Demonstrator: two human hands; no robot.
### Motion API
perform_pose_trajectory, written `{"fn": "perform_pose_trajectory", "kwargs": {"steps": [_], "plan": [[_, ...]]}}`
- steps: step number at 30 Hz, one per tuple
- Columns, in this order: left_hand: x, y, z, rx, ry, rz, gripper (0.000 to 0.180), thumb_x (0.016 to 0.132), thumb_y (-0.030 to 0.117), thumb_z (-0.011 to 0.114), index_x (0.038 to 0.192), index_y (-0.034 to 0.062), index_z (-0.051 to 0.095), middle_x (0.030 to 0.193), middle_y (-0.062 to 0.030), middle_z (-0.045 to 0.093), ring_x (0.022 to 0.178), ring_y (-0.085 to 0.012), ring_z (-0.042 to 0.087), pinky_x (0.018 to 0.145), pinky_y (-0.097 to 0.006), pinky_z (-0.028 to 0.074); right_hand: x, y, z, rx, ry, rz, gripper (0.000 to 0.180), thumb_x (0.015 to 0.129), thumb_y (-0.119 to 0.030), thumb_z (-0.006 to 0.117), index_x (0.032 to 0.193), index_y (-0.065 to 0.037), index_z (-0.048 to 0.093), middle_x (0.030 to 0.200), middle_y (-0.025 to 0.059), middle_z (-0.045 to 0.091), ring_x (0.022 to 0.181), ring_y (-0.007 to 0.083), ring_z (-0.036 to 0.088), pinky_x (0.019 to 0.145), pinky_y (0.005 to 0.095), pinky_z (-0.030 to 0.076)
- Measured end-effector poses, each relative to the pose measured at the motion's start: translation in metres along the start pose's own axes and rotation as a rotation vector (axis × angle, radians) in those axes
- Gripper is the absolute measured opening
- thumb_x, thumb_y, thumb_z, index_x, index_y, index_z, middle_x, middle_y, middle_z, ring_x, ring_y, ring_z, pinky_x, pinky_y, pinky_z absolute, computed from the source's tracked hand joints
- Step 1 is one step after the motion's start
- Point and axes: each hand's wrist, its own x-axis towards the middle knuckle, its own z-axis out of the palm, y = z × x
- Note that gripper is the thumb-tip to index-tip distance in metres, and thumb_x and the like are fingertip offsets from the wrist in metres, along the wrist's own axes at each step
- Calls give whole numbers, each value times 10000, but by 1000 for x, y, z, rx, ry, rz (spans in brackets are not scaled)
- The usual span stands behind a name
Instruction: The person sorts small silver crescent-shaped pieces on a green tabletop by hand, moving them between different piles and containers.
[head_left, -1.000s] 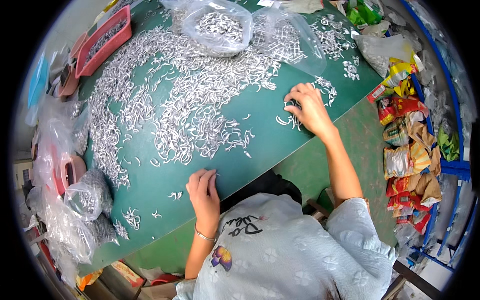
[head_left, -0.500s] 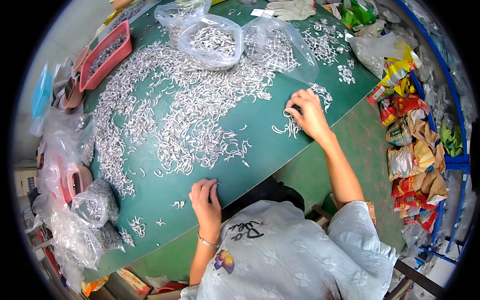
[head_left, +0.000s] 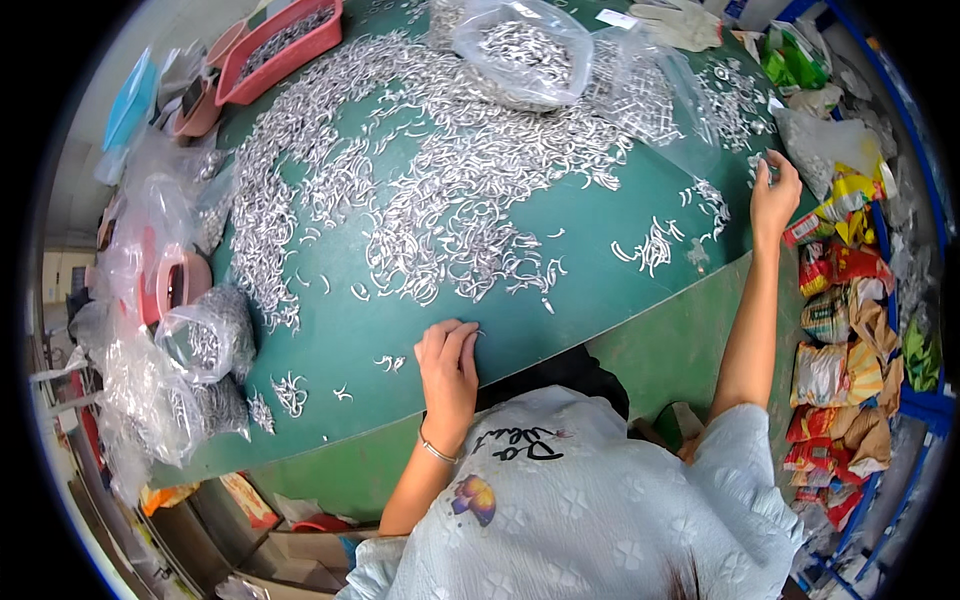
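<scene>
My right hand (head_left: 774,195), fingers pinched on small metal clips (head_left: 757,168), reaches the table's far right edge; my left hand (head_left: 449,365) rests open, flat near me.

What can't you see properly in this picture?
- Head view: what the right hand pinches, if anything; its curled fingers hide it.
- The metal pieces are too small to show their exact shape.
- The red tray is cut off at the top edge.
- The left hand covers the green table beneath it.

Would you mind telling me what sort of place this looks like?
Probably a small workshop for hand-sorting parts: a green table strewn with small curved metal pieces, clear bags of them, and a red tray.
</scene>
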Motion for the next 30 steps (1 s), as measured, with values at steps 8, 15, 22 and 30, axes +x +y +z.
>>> {"fn": "perform_pose_trajectory", "kwargs": {"steps": [8, 15, 22, 30], "plan": [[4, 0, 0, -20, -20, -11, 170, 825, -14, 660, 986, 42, 658, 944, -88, 602, 884, -264, 570, 785, -358, 395, -127, -223, -19, 589, -835, -588, 579, 717, -207, 806, 1218, -50, 563, 1291, 124, 512, 1191, 343, 460, 973, 446, 384], [0, -5, -7, -38, -5, -27, 183, 827, -16, 661, 1000, 43, 653, 943, -83, 604, 871, -258, 569, 780, -352, 390, -130, -209, 17, 690, -768, -264, 73, 831, -2, 643, 898, 18, 620, 882, 134, 619, 816, 337, 604, 708, 407, 488], [-1, -5, -8, -78, -4, -47, 182, 819, -24, 668, 988, 44, 665, 944, -84, 614, 864, -258, 572, 780, -348, 407, -104, -182, 15, 841, -940, 224, 134, 889, 30, 615, 1014, 30, 663, 886, 81, 683, 745, 110, 625, 656, 242, 497], [-3, -4, -10, -55, -27, -41, 183, 814, -36, 671, 978, 46, 680, 957, -92, 624, 841, -272, 571, 764, -346, 439, -92, -180, -13, 468, -705, -26, 95, 833, 13, 653, 926, 10, 672, 846, 114, 654, 731, 239, 609, 668, 341, 485]]}}
